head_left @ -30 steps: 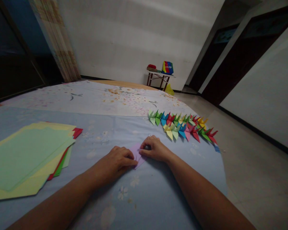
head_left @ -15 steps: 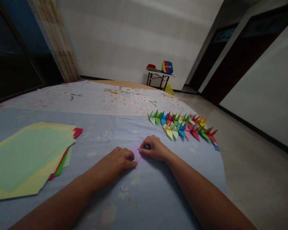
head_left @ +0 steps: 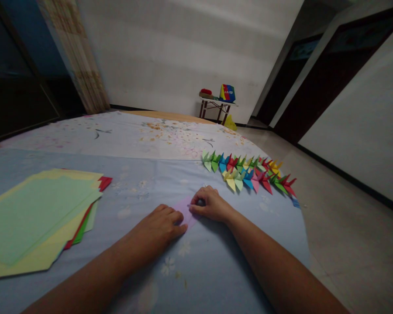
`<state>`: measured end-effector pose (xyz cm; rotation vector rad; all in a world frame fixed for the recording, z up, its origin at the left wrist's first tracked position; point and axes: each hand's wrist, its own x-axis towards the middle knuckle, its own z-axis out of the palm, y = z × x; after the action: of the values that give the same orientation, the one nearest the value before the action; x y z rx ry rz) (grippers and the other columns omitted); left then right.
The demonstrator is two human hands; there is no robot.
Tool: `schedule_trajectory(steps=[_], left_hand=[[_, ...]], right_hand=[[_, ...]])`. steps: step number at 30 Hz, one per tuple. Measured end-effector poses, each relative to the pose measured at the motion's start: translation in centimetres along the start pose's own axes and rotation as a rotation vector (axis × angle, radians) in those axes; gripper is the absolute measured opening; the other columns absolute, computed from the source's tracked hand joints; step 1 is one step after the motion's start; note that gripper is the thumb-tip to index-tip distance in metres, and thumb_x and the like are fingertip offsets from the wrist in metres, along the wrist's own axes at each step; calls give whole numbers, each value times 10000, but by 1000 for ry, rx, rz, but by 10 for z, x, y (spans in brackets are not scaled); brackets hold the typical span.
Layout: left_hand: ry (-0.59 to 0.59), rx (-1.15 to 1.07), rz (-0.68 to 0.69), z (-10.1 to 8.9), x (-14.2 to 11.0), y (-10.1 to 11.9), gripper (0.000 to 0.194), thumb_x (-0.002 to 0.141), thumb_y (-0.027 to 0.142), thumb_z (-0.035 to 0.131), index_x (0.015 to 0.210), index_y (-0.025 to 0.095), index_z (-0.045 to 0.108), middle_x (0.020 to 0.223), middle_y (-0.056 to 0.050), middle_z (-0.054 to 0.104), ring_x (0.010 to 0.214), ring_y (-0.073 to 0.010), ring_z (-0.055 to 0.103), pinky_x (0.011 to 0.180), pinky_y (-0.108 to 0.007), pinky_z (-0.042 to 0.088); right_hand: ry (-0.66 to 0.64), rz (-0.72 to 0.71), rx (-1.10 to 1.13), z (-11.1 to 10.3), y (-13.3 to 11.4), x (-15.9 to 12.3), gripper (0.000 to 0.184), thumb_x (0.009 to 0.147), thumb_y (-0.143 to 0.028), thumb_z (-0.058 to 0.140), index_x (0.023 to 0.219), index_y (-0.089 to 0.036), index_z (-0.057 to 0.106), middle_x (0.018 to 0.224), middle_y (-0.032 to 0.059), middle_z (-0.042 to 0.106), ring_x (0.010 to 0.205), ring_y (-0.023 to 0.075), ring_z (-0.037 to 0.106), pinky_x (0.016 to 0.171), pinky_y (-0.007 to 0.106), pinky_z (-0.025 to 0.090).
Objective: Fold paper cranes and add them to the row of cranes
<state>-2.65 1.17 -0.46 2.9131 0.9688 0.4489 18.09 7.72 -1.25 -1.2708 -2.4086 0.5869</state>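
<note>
A small piece of purple origami paper [head_left: 190,221] lies on the light blue floral cloth between my hands. My left hand [head_left: 168,220] rests on its left side, thumb and fingers closed at the paper's edge. With thumb and index finger pinched together, my right hand [head_left: 210,204] grips the paper's upper right part. Part of the sheet is hidden under my left fingers, so its full folded shape cannot be made out. Beyond my right hand stand two rows of folded paper cranes [head_left: 239,181] in green, blue, red, yellow and pink.
On the left lies a stack of coloured paper sheets [head_left: 42,218], pale green and yellow on top, red and green below. The round table's cloth [head_left: 144,261] reaches its right edge. Against the far wall, a small table [head_left: 216,103] bears a colourful box [head_left: 227,93].
My left hand has shifted very slightly down on the purple paper, and its thumb has moved a little. My right hand keeps its pinch in nearly the same place.
</note>
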Motion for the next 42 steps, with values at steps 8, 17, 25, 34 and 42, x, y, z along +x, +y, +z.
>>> schedule_trajectory(steps=[8, 17, 25, 34, 42], left_hand=[[-116, 106, -23, -4, 2, 9, 192, 828, 164, 540, 1000, 228, 596, 925, -53, 601, 833, -200, 519, 770, -359, 375], [-153, 91, -71, -6, 2, 12, 239, 824, 162, 523, 1039, 241, 592, 1159, -60, 560, 960, -225, 501, 816, -373, 389], [-175, 25, -77, -12, 3, 12, 253, 818, 149, 502, 1034, 236, 603, 1174, -48, 575, 947, -224, 502, 831, -380, 382], [-191, 32, -68, -14, 4, 10, 264, 812, 157, 513, 1044, 248, 601, 1164, -45, 582, 933, -221, 519, 837, -398, 382], [-162, -31, -116, -16, 5, 14, 272, 822, 140, 456, 1028, 227, 612, 1238, -34, 548, 937, -215, 501, 833, -379, 380]], right_hand=[[5, 24, 6, 0, -1, 0, 145, 712, -364, 658, 762, -228, 668, 803, 8, 604, 864, 176, 473, 782, 319, 285], [-20, 72, 8, -2, -5, 0, 156, 711, -361, 653, 796, -232, 676, 822, 12, 604, 887, 183, 469, 788, 316, 290], [30, 74, 4, 1, -6, -1, 85, 714, -296, 632, 752, -229, 668, 799, 10, 587, 873, 180, 461, 794, 320, 292], [21, 83, 3, 2, -5, -2, 71, 703, -271, 638, 706, -200, 639, 773, 7, 563, 855, 171, 442, 774, 304, 286], [0, 87, -9, 1, -8, -2, 79, 721, -294, 631, 750, -221, 643, 800, 9, 562, 874, 177, 434, 779, 312, 275]])
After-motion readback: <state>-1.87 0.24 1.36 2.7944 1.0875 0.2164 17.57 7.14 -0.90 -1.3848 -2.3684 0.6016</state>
